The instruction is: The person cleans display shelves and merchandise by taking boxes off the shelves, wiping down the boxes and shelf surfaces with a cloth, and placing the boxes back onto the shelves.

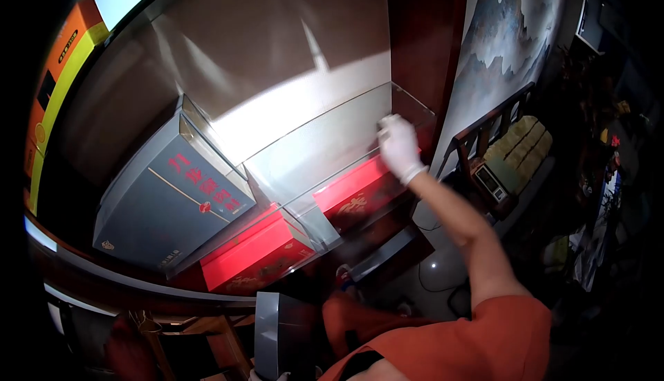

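My right hand (400, 147), in a white glove, reaches over the glass shelf (311, 139) near its right end. Its fingers are curled closed, and whatever may be inside them is hidden. Just below that hand, a red box with a gold design (356, 194) is seen under the glass. At the bottom edge, my gloved left hand (279, 377) shows only in part, against the lower end of a grey box (268, 332) that it holds upright in front of my body.
A large grey box with red lettering (180, 194) stands on the shelf at left, above another red box (252, 253). An orange and yellow box (59, 90) is at far left. A wooden chair with a cushion (519, 149) and a mountain painting (501, 42) are at right.
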`<move>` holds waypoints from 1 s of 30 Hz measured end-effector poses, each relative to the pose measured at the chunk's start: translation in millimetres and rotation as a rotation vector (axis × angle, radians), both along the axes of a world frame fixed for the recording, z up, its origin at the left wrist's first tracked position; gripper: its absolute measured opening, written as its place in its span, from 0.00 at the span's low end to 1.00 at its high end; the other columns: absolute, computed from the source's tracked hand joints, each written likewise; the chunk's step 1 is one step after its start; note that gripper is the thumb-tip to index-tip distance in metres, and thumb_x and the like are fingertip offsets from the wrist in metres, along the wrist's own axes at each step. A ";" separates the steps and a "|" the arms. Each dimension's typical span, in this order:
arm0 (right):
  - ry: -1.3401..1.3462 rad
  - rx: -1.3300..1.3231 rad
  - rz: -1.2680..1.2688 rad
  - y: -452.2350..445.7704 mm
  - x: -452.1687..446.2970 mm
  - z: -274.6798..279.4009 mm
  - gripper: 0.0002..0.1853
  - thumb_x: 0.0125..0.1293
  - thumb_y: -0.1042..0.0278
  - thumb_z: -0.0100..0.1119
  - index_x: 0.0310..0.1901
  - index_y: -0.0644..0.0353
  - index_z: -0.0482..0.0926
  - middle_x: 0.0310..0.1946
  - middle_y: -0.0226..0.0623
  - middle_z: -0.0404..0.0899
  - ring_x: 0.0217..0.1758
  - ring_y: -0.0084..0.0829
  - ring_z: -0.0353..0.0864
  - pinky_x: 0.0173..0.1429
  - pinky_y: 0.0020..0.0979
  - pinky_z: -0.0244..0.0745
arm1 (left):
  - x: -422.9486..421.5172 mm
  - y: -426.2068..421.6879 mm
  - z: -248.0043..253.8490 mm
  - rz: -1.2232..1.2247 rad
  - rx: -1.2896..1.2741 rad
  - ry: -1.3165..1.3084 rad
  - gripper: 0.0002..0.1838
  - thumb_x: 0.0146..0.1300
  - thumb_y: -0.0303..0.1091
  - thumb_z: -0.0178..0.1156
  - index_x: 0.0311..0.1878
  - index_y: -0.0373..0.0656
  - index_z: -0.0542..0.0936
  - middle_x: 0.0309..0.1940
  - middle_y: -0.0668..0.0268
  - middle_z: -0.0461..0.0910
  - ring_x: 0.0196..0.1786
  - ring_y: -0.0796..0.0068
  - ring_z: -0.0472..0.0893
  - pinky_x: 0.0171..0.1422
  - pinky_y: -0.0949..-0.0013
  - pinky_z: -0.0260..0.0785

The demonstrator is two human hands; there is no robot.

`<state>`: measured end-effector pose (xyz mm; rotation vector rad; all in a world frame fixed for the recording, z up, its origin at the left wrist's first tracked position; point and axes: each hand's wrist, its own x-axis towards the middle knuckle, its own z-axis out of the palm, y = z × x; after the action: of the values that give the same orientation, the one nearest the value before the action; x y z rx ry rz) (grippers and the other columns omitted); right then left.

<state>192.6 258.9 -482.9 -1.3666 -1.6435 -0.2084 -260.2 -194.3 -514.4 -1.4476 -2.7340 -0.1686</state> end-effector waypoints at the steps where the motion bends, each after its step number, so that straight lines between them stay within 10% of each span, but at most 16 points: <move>1: 0.055 0.056 0.184 -16.1 -45.0 -0.9 0.07 0.58 0.73 0.50 0.34 0.64 0.77 0.31 0.48 0.77 0.37 0.50 0.78 0.44 0.48 0.73 | 3.4 2.5 0.2 0.018 0.008 -0.015 0.37 0.29 0.55 0.81 0.43 0.44 0.82 0.38 0.54 0.84 0.43 0.50 0.82 0.50 0.53 0.74; 6: -0.065 -0.009 1.027 -72.1 -220.0 -16.8 0.19 0.58 0.75 0.58 0.53 0.60 0.76 0.46 0.42 0.78 0.55 0.43 0.74 0.65 0.39 0.67 | 12.2 16.5 -3.0 -0.013 -0.037 0.024 0.36 0.29 0.57 0.80 0.41 0.43 0.82 0.36 0.53 0.85 0.44 0.49 0.82 0.53 0.52 0.71; 12: 0.943 -0.163 0.523 -53.3 -73.6 27.3 0.18 0.73 0.66 0.50 0.60 0.65 0.72 0.49 0.46 0.82 0.42 0.36 0.84 0.48 0.34 0.80 | -0.1 34.3 -20.3 -0.076 -0.059 -0.042 0.40 0.30 0.60 0.78 0.46 0.43 0.82 0.41 0.52 0.84 0.50 0.49 0.80 0.60 0.53 0.67; 13: 0.456 0.103 0.173 -23.5 -28.3 31.1 0.20 0.72 0.66 0.52 0.62 0.66 0.71 0.53 0.52 0.79 0.53 0.45 0.81 0.59 0.38 0.76 | 5.1 41.7 -12.5 -0.028 -0.121 -0.091 0.42 0.31 0.59 0.78 0.50 0.42 0.81 0.45 0.51 0.83 0.53 0.49 0.79 0.61 0.53 0.67; 16: -0.171 -0.318 -0.033 55.2 66.6 4.9 0.30 0.70 0.54 0.50 0.67 0.68 0.66 0.69 0.57 0.63 0.74 0.52 0.59 0.76 0.41 0.56 | -2.1 56.9 -22.0 0.016 -0.178 -0.189 0.43 0.32 0.58 0.78 0.51 0.42 0.80 0.46 0.51 0.83 0.54 0.48 0.78 0.63 0.52 0.66; 30: -0.344 -0.446 -0.233 125.7 -101.3 2.0 0.35 0.68 0.45 0.49 0.56 0.79 0.72 0.57 0.62 0.73 0.64 0.55 0.68 0.68 0.50 0.63 | -1.3 58.2 -62.4 0.317 -0.223 -0.262 0.52 0.26 0.52 0.80 0.58 0.33 0.75 0.52 0.47 0.80 0.59 0.51 0.76 0.76 0.55 0.54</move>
<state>91.3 384.6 -480.9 -1.9502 -1.8846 -0.2317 -261.5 -136.1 -576.8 -1.0725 -3.2421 -0.0436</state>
